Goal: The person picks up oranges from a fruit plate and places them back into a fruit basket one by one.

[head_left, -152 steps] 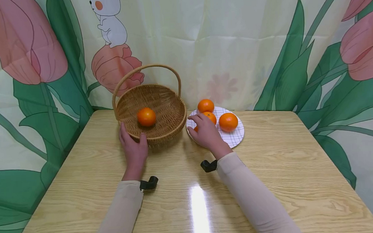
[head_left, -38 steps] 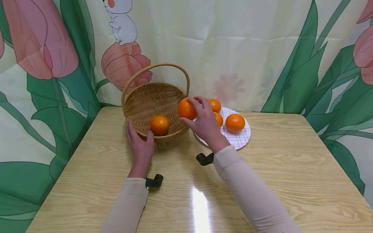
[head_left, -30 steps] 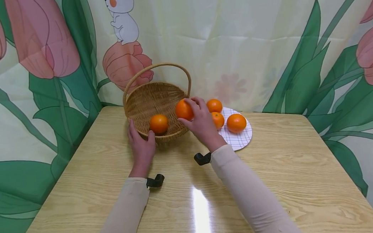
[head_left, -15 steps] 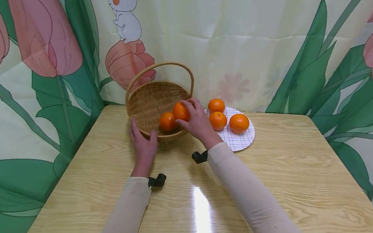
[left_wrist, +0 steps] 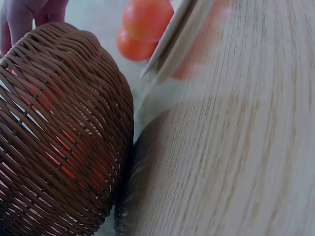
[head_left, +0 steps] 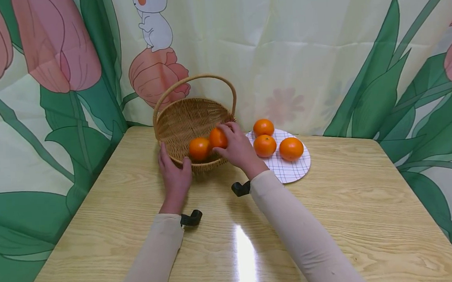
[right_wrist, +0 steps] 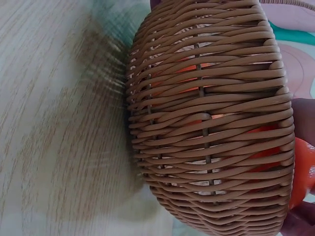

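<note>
In the head view, my left hand (head_left: 175,176) rests against the lower left of a wicker basket (head_left: 185,117), fingers along its outer side and thumb by the front rim. My right hand (head_left: 239,146) reaches over the basket's right front rim. It grips an orange (head_left: 218,138), held just inside beside another orange (head_left: 199,149) lying in the basket. The two appear to touch. Through the weave in the right wrist view, orange patches show, and the held orange (right_wrist: 303,172) sticks out past the rim. The left hand's fingers are out of the left wrist view.
Right of the basket, a white checked plate (head_left: 290,171) bears three oranges (head_left: 265,146). The basket's tall arched handle (head_left: 206,76) rises behind the hands. A floral curtain (head_left: 322,66) hangs beyond the wooden table (head_left: 202,259). Black camera mounts (head_left: 192,218) sit at the wrists.
My right hand has lifted an orange off the plate and carried it left into the basket, lowering it lately. The orange inside has shifted slightly. My left hand stays at the basket.
</note>
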Motion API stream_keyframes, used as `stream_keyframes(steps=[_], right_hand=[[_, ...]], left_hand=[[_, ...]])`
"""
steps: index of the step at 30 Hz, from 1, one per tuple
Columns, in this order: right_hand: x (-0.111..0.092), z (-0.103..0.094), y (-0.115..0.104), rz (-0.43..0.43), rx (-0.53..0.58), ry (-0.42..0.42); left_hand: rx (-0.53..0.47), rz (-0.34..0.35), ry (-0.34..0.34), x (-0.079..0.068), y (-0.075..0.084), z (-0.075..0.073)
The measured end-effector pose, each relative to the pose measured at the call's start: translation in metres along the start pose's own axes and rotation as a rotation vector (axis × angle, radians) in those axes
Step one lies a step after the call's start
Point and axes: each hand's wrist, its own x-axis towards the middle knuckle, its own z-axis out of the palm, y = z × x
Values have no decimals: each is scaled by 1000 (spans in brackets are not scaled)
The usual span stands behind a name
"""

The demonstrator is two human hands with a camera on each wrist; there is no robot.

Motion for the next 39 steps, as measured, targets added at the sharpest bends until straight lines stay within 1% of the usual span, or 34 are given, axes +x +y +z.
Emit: stream_keyframes(steps=[6,9,15,19,24,31,39], right_hand=[[2,-2,-2,19,-46,-77],[3,-3,-2,21,-69,-113],[4,-5,-3,-4,-104,-142],[3,-4,-1,-32,-121,-135],[2,-2,1,-59,-106,-111],[-2,-1,8,-72,-91,-58],[-5,-2,14,-76,-64,-19]], left_hand=[[2,-10,-10,0,1,0],[5,-2,-8,0,1,0],[10,9,-3,0,0,1],[6,0,-5,1,0,1],[-5,-8,-9,2,-1,0],[-3,-1,-4,1,0,-1],[0,2,-9,2,-1,-1]])
